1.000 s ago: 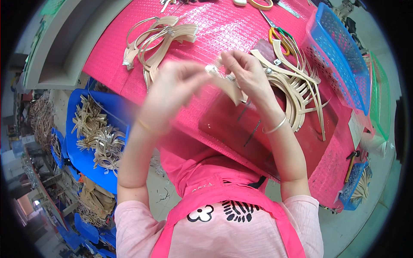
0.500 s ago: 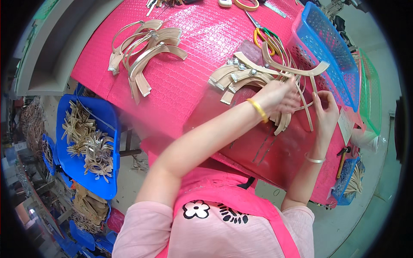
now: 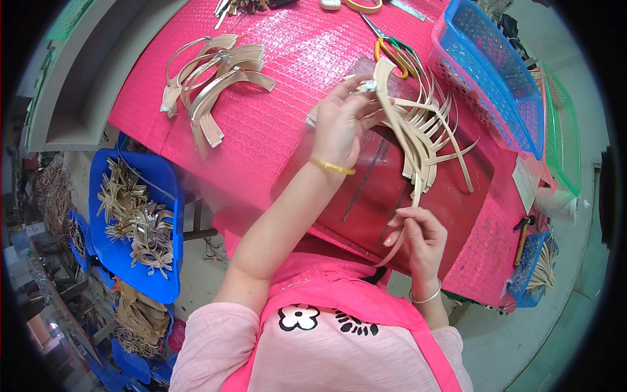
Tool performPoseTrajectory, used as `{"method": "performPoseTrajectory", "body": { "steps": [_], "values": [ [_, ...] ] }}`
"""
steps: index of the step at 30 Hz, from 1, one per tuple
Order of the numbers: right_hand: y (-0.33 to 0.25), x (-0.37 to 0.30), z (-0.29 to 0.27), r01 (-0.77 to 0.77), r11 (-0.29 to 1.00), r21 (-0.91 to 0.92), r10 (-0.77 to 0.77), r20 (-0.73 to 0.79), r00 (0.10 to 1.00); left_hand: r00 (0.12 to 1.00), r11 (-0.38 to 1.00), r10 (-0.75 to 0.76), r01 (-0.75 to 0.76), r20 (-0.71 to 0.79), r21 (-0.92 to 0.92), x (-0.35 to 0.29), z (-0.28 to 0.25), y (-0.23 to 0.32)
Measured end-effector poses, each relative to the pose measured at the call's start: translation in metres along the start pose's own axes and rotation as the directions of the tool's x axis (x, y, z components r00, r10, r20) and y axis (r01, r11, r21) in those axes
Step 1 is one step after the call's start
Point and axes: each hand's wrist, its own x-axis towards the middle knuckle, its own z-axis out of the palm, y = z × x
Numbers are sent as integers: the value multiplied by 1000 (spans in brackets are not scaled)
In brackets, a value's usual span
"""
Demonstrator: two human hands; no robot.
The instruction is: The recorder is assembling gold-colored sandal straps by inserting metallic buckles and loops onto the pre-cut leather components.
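Observation:
My left hand (image 3: 343,124), with a yellow bangle at its wrist, is closed on the upper end of a beige strap (image 3: 392,117), beside a small shiny metal piece. Lower down, my right hand (image 3: 421,238) pinches a narrow beige strip between thumb and fingers, and its loose end trails toward the apron. Whether this strip belongs to the same strap, I cannot tell. Several more beige straps (image 3: 424,171) lie in a heap behind and to the right of it, partly hidden by my left hand. Under them is a dark red mat (image 3: 366,209).
Yellow-and-green-handled scissors (image 3: 380,49) lie beyond the heap. Blue (image 3: 532,124) and green (image 3: 567,124) perforated baskets stand to the right. Another strap bundle (image 3: 209,108) rests on the pink table cover (image 3: 287,65). A blue bin (image 3: 166,261) with straps sits left, below the table.
My left hand has moved left and away from me to the strap's end. My right hand has come down toward me and left, drawing a strip; the held strap now runs lengthwise.

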Motion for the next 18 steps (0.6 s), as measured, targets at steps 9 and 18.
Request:
{"method": "performPoseTrajectory", "body": {
  "steps": [9,18],
  "values": [
    [3,8,34,101,945,-310,10,337,941,935,869,329,-245,-131,431,-21,-37,31],
    [-8,11,45,848,410,-337,-621,577,530,840,730,514,-320,-175,604,-17,-73,43]
  ]
}}
